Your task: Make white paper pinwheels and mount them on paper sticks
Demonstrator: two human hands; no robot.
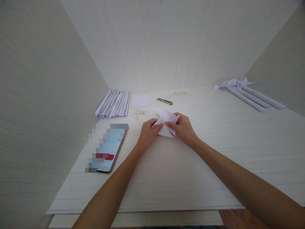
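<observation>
A white paper pinwheel (166, 122) with pointed, folded blades is held between my two hands above the table. My left hand (149, 132) pinches its left side, with the thumb lying on the paper near the middle. From the right, my right hand (184, 127) grips another blade, its thumb also pressed toward the centre. The fingers beneath the paper are partly hidden. Just beyond the hands lie small snips (164, 101) and a little pile of small pale pieces (140, 112), too small to name surely.
Rolled paper tubes (114, 104) lie bundled at the back left, beside a white paper sheet (141, 101). A phone (114, 146), partly pixelated, rests left of my arm. At the back right are paper pinwheels on tubes (247, 97). Walls (162, 44) enclose the table (171, 178).
</observation>
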